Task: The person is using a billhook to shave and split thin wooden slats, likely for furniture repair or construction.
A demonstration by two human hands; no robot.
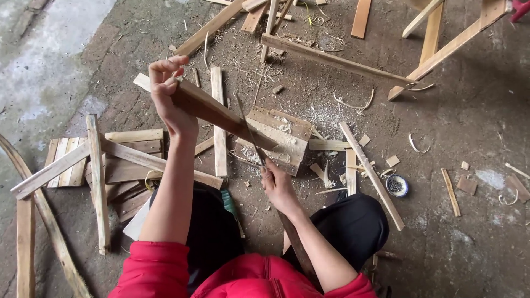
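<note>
While the bare ground (475,110) fills the whole view from the head camera, dusty and strewn with shavings and offcuts, the biggest pieces on it are long wooden slats. One pile of flat boards (124,165) lies at the person's left, crossed by two long strips. A frame of pale joined battens (441,44) stands at the upper right, and a dark long slat (337,60) lies slanted just left of it.

Near the middle sits a chunky wooden block (284,138), pale on its face and dusted with chips. The lower end of a dark wooden slat (212,110) rests on this block, and the slat rises from there toward the upper left. The left hand (168,96) is closed around the slat's upper end, fingers curled over the top edge, holding it tilted.

The right hand (279,187) grips the handle of a long thin blade (248,129), fist shut around it. This blade runs up and to the left from the hand and lies against the side of the slat, just above the block.

A thinner pale strip (372,176) lies to the right of the block. Beside its lower part stands a small round tin (397,186) with dark bits inside, too small to tell apart.
</note>
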